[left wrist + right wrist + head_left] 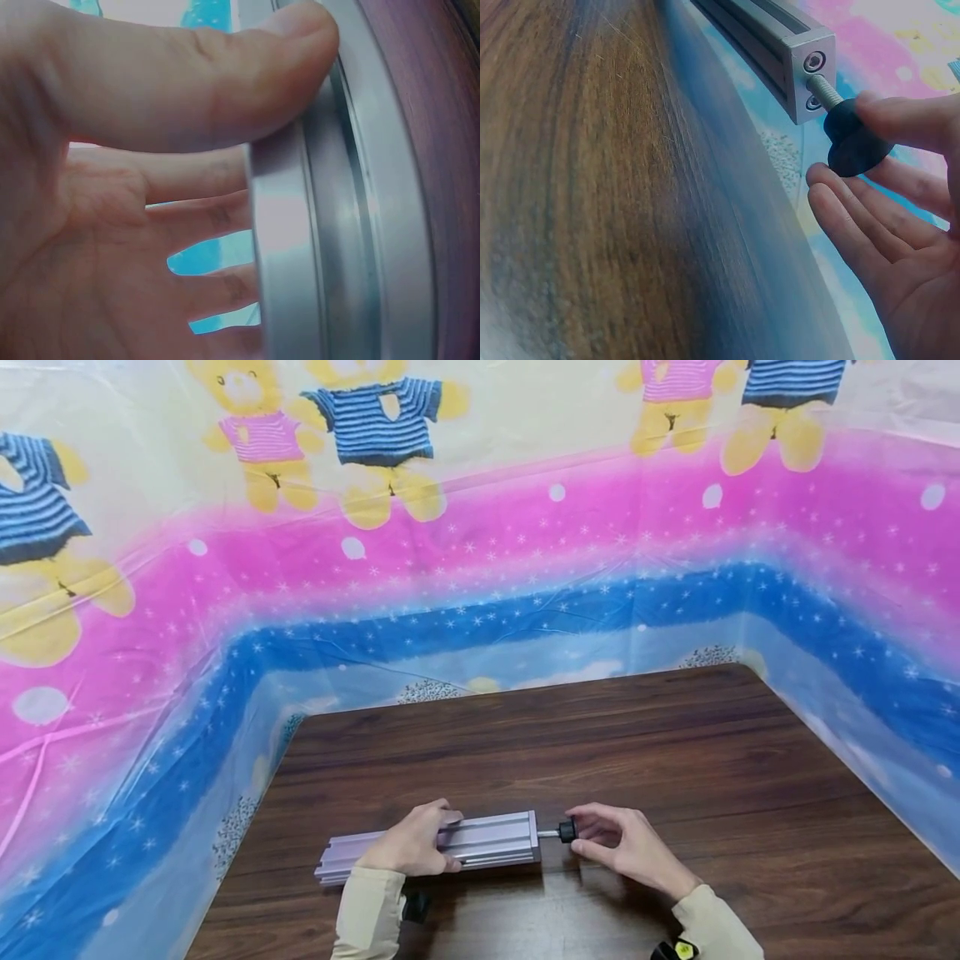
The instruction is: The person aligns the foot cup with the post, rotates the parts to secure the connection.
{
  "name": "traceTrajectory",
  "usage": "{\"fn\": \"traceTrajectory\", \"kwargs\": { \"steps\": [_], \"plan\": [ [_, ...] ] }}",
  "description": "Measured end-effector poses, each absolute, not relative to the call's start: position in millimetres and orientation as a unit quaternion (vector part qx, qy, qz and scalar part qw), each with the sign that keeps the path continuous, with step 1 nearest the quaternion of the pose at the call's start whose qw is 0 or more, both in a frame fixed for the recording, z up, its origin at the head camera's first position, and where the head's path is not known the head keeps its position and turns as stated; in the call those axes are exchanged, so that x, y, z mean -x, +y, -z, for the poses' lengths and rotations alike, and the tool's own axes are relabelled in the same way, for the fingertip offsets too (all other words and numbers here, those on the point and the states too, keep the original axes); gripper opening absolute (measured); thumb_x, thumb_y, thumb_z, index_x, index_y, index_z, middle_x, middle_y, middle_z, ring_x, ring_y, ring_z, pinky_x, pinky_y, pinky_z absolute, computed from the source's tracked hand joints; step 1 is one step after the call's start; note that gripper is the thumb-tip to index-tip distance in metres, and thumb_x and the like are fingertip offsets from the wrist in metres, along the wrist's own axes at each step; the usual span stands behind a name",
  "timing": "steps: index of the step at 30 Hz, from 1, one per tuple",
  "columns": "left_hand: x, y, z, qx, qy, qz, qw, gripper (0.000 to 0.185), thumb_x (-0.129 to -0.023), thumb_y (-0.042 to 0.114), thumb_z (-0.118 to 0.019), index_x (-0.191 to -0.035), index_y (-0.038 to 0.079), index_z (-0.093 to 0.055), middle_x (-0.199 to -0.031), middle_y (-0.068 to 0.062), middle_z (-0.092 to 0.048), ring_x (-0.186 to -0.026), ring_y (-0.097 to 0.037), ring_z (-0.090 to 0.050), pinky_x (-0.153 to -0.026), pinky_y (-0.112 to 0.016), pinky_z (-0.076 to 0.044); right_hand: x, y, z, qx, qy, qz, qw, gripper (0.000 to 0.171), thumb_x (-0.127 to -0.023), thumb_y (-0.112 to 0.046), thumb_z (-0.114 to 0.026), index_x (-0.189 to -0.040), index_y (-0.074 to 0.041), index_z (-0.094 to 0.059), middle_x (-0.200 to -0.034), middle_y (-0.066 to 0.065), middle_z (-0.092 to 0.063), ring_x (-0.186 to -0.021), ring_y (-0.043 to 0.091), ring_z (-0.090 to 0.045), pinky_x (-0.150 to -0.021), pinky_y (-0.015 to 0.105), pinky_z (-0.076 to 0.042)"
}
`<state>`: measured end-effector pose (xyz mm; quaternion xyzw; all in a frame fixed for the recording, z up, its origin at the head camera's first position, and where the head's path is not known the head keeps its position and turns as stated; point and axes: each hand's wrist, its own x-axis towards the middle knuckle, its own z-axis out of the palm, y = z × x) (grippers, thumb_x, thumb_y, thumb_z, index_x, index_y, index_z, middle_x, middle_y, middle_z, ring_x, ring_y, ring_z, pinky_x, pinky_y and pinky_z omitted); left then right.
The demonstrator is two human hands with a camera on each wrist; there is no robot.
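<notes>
A silver slotted aluminium profile (495, 841) lies along the tabletop. Across its middle, my left hand (411, 842) grips it, the thumb along the near side, as the left wrist view also shows. From the profile's right end plate (802, 82), which carries two socket-head screws, a threaded rod (824, 91) sticks out with a black levelling foot (855, 142) on its end. My right hand (628, 843) pinches the rim of this foot between thumb and fingers. A stretch of bare thread shows between the plate and the foot.
The dark wood-grain table (525, 752) extends behind and to both sides of the hands. Around its far and side edges hangs a curtain (480, 593) printed with bears, in pink and blue. Dark straps show at both sleeve cuffs (371, 902).
</notes>
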<state>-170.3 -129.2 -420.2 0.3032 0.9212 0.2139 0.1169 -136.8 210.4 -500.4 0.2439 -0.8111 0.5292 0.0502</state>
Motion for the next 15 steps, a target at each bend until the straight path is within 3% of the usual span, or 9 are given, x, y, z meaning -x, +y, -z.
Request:
{"fn": "traceTrajectory", "kwargs": {
  "steps": [3,7,10,15],
  "plan": [
    [170.0,-129.7,420.0,-0.311,0.922,-0.202,0.108,0.061,-0.074,0.017,-0.087,-0.129,-0.003,-0.066,-0.115,-0.012,-0.061,-0.098,-0.023,-0.059,-0.085,-0.045,-0.051,137.4,208.9,500.8,-0.237,-0.814,-0.528,0.047,0.035,-0.093,-0.018,-0.074,-0.122,0.001,-0.068,-0.098,0.007,-0.076,-0.085,0.007,-0.072,-0.075,0.026,-0.059],
    [169.4,-129.2,419.2,-0.316,0.923,-0.193,0.102,0.059,-0.074,0.017,-0.087,-0.127,-0.001,-0.067,-0.109,-0.008,-0.06,-0.092,-0.02,-0.056,-0.081,-0.041,-0.05,136.7,206.9,499.3,-0.216,-0.807,-0.549,0.013,0.038,-0.097,-0.019,-0.069,-0.123,0.009,-0.065,-0.098,0.015,-0.076,-0.081,0.014,-0.074,-0.072,0.027,-0.06],
    [168.4,-128.5,417.6,-0.302,0.923,-0.206,0.116,0.064,-0.075,0.016,-0.087,-0.131,-0.004,-0.064,-0.121,-0.017,-0.061,-0.104,-0.029,-0.06,-0.089,-0.046,-0.051,135.9,205.6,498.2,-0.197,-0.807,-0.557,-0.01,0.043,-0.101,-0.022,-0.064,-0.125,0.014,-0.062,-0.095,0.017,-0.076,-0.077,0.019,-0.075,-0.07,0.029,-0.06],
    [168.0,-127.9,415.6,-0.28,0.922,-0.228,0.136,0.069,-0.076,0.014,-0.087,-0.136,-0.007,-0.059,-0.139,-0.028,-0.052,-0.123,-0.041,-0.056,-0.098,-0.055,-0.048,136.8,203.5,497.5,-0.175,-0.81,-0.559,-0.029,0.039,-0.105,-0.029,-0.057,-0.114,0.007,-0.069,-0.084,0.011,-0.076,-0.069,0.021,-0.074,-0.064,0.034,-0.06]
  ]
}}
